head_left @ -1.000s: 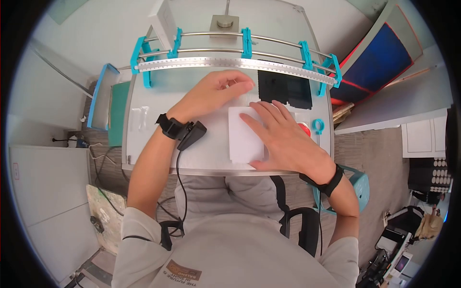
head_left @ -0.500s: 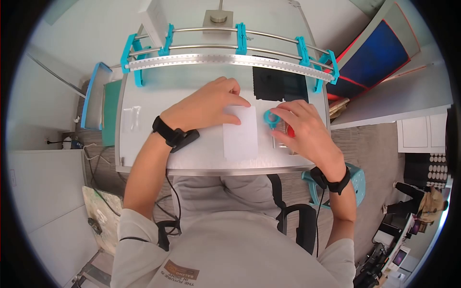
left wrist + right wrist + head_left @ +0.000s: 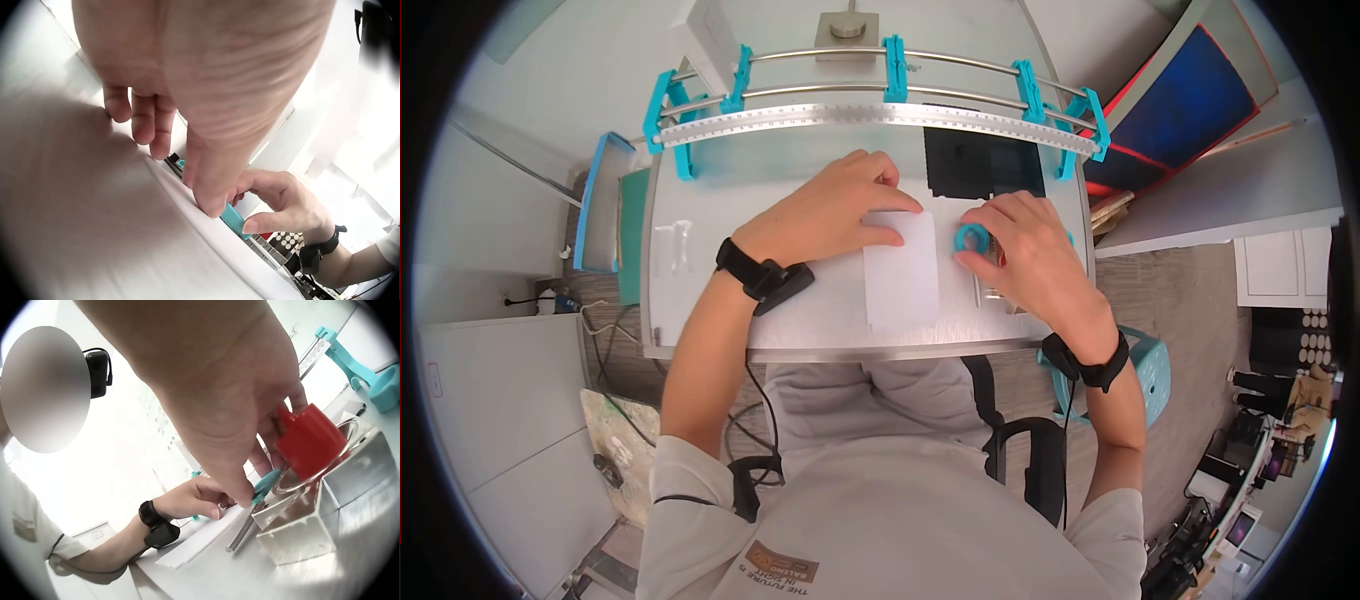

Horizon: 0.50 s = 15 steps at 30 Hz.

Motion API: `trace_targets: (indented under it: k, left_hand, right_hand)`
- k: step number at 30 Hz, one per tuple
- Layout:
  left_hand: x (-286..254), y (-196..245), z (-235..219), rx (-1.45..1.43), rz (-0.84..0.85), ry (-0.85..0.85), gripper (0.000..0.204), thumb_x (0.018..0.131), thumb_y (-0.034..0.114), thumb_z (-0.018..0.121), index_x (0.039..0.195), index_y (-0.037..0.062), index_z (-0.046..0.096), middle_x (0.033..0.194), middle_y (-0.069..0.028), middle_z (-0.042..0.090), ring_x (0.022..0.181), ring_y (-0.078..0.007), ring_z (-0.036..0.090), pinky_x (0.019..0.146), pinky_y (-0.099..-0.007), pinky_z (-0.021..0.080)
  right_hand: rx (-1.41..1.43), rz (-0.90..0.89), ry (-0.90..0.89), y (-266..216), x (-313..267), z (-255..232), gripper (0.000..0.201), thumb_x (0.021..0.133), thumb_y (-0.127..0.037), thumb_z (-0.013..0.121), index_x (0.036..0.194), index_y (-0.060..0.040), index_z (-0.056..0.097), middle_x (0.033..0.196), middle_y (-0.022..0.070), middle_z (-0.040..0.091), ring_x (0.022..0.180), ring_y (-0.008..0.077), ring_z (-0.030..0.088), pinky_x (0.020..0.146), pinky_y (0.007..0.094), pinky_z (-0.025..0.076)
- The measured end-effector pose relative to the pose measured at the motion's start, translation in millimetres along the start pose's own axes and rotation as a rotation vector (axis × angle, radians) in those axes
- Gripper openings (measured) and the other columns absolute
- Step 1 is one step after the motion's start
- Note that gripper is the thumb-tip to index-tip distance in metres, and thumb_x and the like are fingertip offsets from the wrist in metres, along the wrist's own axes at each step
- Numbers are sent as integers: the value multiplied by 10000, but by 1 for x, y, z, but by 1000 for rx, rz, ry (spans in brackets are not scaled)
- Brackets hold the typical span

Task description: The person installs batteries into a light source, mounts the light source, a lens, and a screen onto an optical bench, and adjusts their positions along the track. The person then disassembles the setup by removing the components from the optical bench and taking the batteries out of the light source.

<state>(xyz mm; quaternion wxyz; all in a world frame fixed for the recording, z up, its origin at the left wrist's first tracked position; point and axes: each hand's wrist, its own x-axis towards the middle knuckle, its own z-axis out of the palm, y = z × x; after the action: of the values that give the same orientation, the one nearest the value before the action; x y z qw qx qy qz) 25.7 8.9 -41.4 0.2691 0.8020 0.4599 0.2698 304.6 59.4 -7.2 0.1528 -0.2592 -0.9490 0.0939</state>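
Note:
My left hand (image 3: 830, 205) rests at the far end of a stack of white paper (image 3: 900, 285), thumb on the sheet and index finger by its edge. In the left wrist view its other fingers hang loosely bent. My right hand (image 3: 1035, 250) pinches a small teal ring (image 3: 971, 238) between thumb and fingers, just right of the paper. Below it, in the right wrist view, lie a thin metal rod (image 3: 240, 532) and shiny metal blocks (image 3: 297, 531). A red plastic piece (image 3: 312, 442) stands beside the fingers; my hand hides it in the head view.
A rack with teal brackets (image 3: 895, 70), metal rails and a ruler strip (image 3: 800, 118) spans the table's far side. Behind it stand a metal weight (image 3: 847, 30) and a white box (image 3: 705, 45). A black cloth (image 3: 970, 165) lies under the ruler's right part.
My right hand has left the paper, moved right and now pinches the teal ring. My left hand has come down onto the paper's far end.

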Motion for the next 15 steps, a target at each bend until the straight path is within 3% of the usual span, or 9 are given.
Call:
trace_targets:
  k: [5,7,10,15]
  left_hand:
    - [1,1,-3,-46,-55,-22,289,849,125,787,1135,99,758,1112,-63,520,1004,-207,535,789,-297,524]
    - [1,3,-4,-239,-97,66,237,884,136,766,1114,84,753,1075,-44,564,951,-160,559,770,-281,504]
    - [3,10,-18,-311,-189,47,196,920,157,744,1100,81,753,976,-12,622,857,-111,567,752,-258,476]
    - [2,14,-17,-379,-187,99,179,946,185,729,1094,87,755,882,11,657,776,-86,556,740,-244,460]
  right_hand:
    - [4,-5,14,-1,0,-1,421,764,-218,827,1127,-56,688,1090,94,657,1045,291,607,886,409,453]
    - [26,-35,-6,-5,1,-4,481,760,-245,834,1173,-55,678,1150,110,651,1093,310,598,918,416,454]
    - [66,-92,-44,-19,2,-3,602,733,-286,861,1252,-60,658,1270,137,627,1192,344,569,999,443,447]
    - [69,-160,-120,-35,2,6,779,695,-365,884,1356,-56,610,1405,157,565,1317,363,496,1101,469,397]
